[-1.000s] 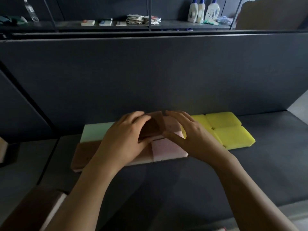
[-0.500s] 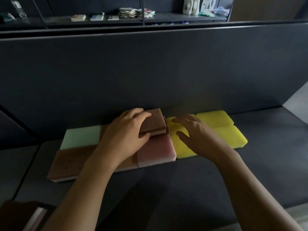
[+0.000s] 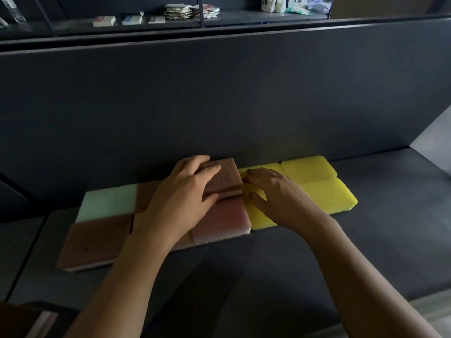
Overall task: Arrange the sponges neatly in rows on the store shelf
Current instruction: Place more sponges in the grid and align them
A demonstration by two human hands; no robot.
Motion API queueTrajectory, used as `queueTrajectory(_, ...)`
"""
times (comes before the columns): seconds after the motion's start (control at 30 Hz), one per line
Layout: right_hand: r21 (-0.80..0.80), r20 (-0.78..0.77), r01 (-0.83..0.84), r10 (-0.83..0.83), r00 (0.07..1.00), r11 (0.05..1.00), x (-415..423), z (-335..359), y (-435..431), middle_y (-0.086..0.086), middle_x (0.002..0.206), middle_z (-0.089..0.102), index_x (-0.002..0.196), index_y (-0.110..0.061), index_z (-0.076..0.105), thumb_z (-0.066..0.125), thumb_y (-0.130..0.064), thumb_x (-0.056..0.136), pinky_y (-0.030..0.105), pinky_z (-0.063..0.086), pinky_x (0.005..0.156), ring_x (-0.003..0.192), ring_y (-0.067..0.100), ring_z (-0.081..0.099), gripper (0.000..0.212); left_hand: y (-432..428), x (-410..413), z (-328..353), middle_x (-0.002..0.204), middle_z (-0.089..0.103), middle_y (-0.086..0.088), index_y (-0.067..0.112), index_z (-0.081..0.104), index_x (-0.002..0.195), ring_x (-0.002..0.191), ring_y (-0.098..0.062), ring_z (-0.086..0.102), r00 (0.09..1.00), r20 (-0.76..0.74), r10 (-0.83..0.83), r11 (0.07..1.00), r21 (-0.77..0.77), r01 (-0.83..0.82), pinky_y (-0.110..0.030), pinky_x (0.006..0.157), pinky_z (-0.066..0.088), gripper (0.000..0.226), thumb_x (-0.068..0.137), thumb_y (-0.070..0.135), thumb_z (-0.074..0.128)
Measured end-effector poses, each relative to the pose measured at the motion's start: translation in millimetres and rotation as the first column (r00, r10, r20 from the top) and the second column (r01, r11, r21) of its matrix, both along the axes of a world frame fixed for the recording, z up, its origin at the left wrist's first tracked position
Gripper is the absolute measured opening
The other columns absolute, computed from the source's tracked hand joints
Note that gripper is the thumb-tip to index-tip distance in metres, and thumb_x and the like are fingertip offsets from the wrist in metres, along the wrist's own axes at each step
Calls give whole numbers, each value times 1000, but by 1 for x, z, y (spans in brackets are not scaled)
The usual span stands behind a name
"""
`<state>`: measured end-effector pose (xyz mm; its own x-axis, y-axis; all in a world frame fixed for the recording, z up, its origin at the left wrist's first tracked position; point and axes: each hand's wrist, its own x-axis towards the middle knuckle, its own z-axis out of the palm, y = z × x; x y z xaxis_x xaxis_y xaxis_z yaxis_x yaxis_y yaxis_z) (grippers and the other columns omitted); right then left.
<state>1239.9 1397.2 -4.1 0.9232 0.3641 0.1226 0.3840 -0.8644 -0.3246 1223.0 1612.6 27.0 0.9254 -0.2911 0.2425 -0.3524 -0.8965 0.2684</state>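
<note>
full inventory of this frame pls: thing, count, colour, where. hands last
yellow sponges: four, yellow, two-by-two block at the right end of the rows
pink sponge: one, pink, front row, left of the yellow ones
held sponge: one, brown with a pale underside, back row behind the pink sponge
flat brown sponges: at least two, brown, left part of the rows; partly hidden by the left hand
green sponge: one, pale green, back row, far left
shelf: one, dark grey, under the sponges
bottles: white, count unclear, far shelf at top
left hand: grips the held sponge
right hand: fingers flat on the yellow sponges
</note>
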Motion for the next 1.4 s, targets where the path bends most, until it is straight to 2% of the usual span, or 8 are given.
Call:
queueTrajectory(0.17,22,21,-4,3,1000,1000,-2,2,0,-5,142,54,133,-24,59,55,-28,97,42,48,101,131,17,48,36,3,-5,-4,142,46,4,25,54,137,131,-20,40,998,65,3,1000,29,-5,-45,99,47,61,80,26,75)
queueTrajectory(0.33,24,36,-12,11,999,1000,-4,4,-1,-5,140,55,131,-25,61,54,-29,98,39,49,98,129,16,50,34,1,-8,-11,138,51,1,22,60,132,131,-19,43,993,119,15,1000,-25,-12,-34,97,48,59,77,17,79)
queueTrajectory(0.57,39,45,-16,14,999,999,-5,4,0,-4,140,55,132,-25,60,55,-30,98,40,48,99,128,17,51,34,-2,-7,-14,134,53,0,18,61,131,129,-19,46,992,128,12,996,-87,-1,-38,97,51,56,78,10,77)
queueTrajectory(0.73,187,56,13,-24,998,982,-11,8,5,3,136,59,145,-21,41,64,-35,93,43,54,86,111,24,63,59,4,-15,-17,142,45,-4,18,56,136,136,-25,39,988,153,36,998,-54,-28,-38,101,46,62,78,8,77)
queueTrajectory(0.87,242,65,5,-21,998,970,-14,10,14,3,122,67,144,-29,37,69,-49,86,47,56,77,101,25,67,69,10,-23,-17,144,41,-1,23,52,136,122,-26,51,980,147,135,989,-73,-125,-39,94,51,65,77,9,77)
queueTrajectory(1.0,276,66,39,-59,996,960,-13,9,24,2,113,72,140,-25,46,72,-36,88,43,55,73,96,24,68,59,10,-23,-19,143,41,2,24,54,135,108,-29,61,983,88,159,981,-126,-147,-43,84,56,58,83,5,71)
queueTrajectory(1.23,319,83,55,-86,993,946,-14,12,30,3,112,73,139,-21,50,71,-26,90,34,56,76,100,21,69,53,6,-22,-17,145,40,2,22,54,134,108,-28,62,980,112,167,973,-181,-145,-35,86,55,49,90,0,60)
queueTrajectory(1.4,301,62,74,-97,993,951,-14,7,31,5,111,72,139,-19,47,70,-25,90,31,51,69,92,26,67,55,6,-24,-19,150,33,8,28,49,139,109,-29,60,982,66,178,971,-173,-165,-36,84,54,56,92,-2,54)
